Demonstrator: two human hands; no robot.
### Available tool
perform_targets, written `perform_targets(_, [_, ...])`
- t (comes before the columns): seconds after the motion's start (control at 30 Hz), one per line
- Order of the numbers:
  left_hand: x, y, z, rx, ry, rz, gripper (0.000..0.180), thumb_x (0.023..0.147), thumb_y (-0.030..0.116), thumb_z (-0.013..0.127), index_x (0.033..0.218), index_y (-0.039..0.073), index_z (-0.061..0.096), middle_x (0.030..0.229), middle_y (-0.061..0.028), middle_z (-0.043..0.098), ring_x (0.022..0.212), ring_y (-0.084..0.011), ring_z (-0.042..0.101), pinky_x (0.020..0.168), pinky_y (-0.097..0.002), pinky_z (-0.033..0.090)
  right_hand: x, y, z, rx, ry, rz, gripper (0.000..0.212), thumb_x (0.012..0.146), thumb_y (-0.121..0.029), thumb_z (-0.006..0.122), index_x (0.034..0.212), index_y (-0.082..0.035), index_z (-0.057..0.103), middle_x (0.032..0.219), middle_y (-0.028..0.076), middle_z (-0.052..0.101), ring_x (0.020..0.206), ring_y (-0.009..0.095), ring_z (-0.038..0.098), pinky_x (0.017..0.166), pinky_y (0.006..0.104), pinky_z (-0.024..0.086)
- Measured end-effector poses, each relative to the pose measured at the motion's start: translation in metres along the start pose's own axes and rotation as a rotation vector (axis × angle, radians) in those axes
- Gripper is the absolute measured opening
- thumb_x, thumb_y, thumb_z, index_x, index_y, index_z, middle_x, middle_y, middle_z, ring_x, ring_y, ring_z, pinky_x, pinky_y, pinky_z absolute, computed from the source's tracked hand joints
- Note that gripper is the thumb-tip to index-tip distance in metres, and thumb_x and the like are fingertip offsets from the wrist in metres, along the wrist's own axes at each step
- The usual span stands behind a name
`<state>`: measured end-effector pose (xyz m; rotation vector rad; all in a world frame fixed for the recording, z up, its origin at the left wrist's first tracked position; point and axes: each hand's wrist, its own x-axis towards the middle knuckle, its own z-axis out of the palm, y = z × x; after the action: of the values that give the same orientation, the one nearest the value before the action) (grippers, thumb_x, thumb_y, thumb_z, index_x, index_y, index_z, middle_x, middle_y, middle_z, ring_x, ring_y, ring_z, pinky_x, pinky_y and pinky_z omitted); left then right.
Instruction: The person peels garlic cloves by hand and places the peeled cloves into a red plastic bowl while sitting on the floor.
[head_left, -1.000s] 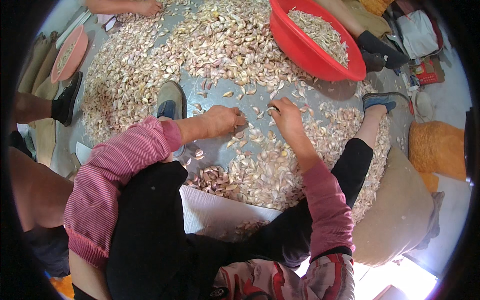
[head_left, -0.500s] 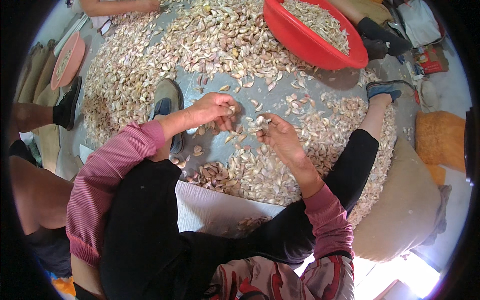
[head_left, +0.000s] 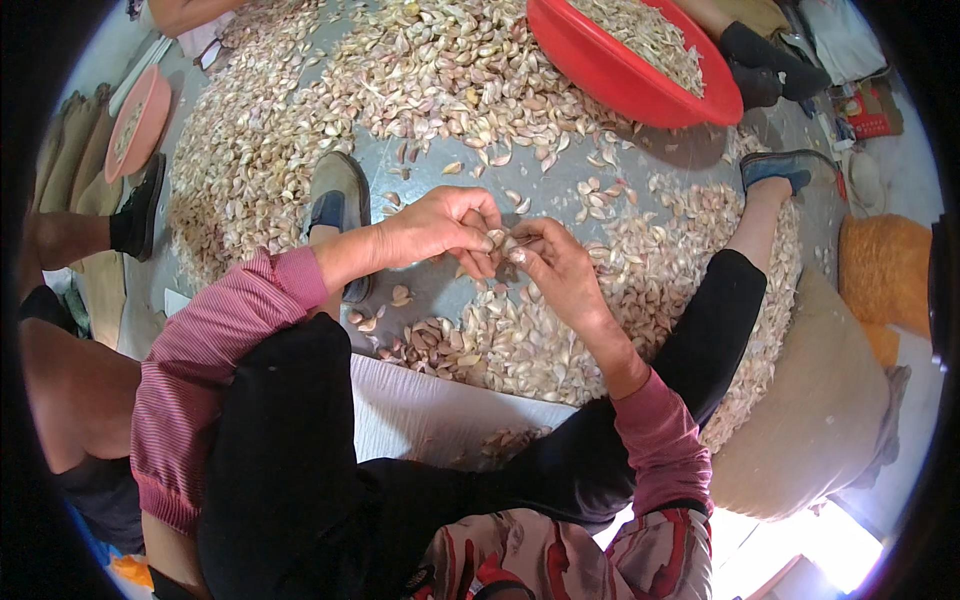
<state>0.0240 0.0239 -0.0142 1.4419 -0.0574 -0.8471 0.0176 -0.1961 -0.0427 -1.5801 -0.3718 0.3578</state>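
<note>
My left hand [head_left: 440, 230] and my right hand [head_left: 555, 272] meet above the grey floor, fingertips pinched together on a small garlic bulb [head_left: 505, 242] held between them. Under and around my hands lies a wide heap of loose garlic cloves [head_left: 540, 340]. I sit on the floor with my legs spread, one foot in a blue shoe [head_left: 335, 195] beside my left wrist and the other foot [head_left: 775, 170] far right.
A red plastic basin [head_left: 640, 85] filled with cloves stands at the top. A pink bowl [head_left: 135, 120] sits at the far left by another person's leg [head_left: 70, 240]. A tan sack [head_left: 810, 420] lies at the right, an orange mesh bag [head_left: 885, 270] beyond it.
Both hands lifted from the clove pile, where they were reaching apart, and came together in front of me, now pinching a piece of garlic between them.
</note>
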Motion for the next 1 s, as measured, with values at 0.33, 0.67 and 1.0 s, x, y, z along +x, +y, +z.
perform_targets(0.33, [-0.004,0.011,0.018,-0.147,-0.018,-0.040,0.008,0.094,0.006,0.054,0.097,-0.001,0.050,0.082,-0.0167,0.066,0.074,-0.0264,0.071,0.061,-0.0342,0.059,-0.004,-0.001,0.002,0.081,-0.135,0.182,0.005,0.095,-0.006,0.055,0.092,-0.003,0.055,0.072,0.004,0.059,0.062,0.008,0.057,0.054,0.0253,0.046])
perform_targets(0.67, [-0.011,-0.024,-0.033,0.736,0.372,-0.269,0.020,0.083,0.005,0.063,0.101,0.000,0.056,0.067,-0.0104,0.062,0.045,-0.0168,0.061,0.038,-0.0312,0.046,0.005,0.001,0.000,-0.803,-0.174,-0.369,0.028,0.076,-0.005,0.069,0.103,-0.006,0.065,0.102,0.008,0.063,0.090,0.025,0.063,0.077,0.0342,0.052])
perform_targets(1.0, [-0.008,-0.033,-0.031,0.332,0.022,-0.166,0.023,0.080,0.005,0.066,0.102,0.000,0.061,0.075,-0.0090,0.066,0.056,-0.0169,0.066,0.045,-0.0283,0.051,0.011,0.034,0.022,-0.220,-0.176,0.125,0.014,0.084,-0.005,0.065,0.097,-0.002,0.068,0.082,0.008,0.067,0.070,0.019,0.064,0.066,0.0299,0.053])
